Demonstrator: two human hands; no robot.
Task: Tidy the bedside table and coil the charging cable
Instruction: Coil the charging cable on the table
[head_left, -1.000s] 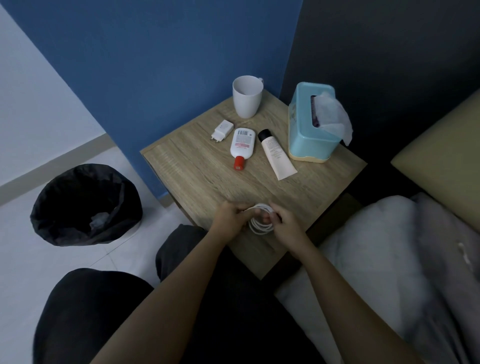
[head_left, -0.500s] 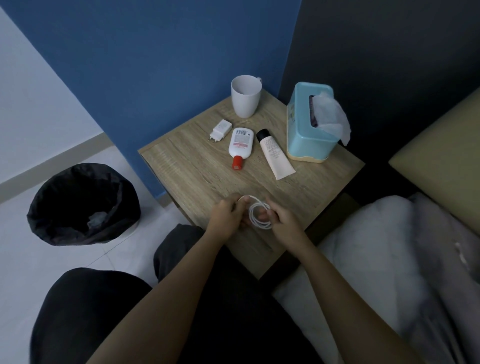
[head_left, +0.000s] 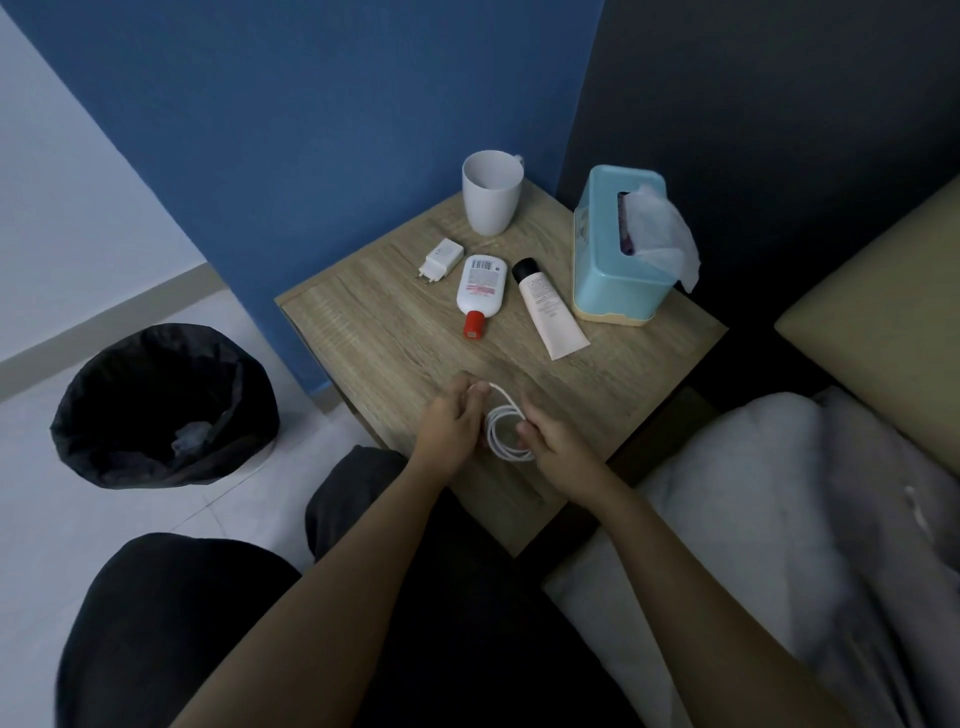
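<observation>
Low centre of frame, above the pale wooden bedside table (head_left: 384, 343): thin white charging cable (head_left: 506, 434) looped, right hand (head_left: 553, 441) pinching the coil to keep its shape, left hand (head_left: 452, 423) nipping the free end for feeding the last turn.

Open wood on bedside table (head_left: 363, 332) left and front-right; back blocked by mug (head_left: 491, 192), charger plug (head_left: 440, 258), bottle (head_left: 480, 291), tube (head_left: 545, 306), tissue box (head_left: 613, 260).

You had one view, worn on your head, which looked forward and steeply down. The table (head_left: 374, 332) sat near, mid-frame, your hands at its near edge.
</observation>
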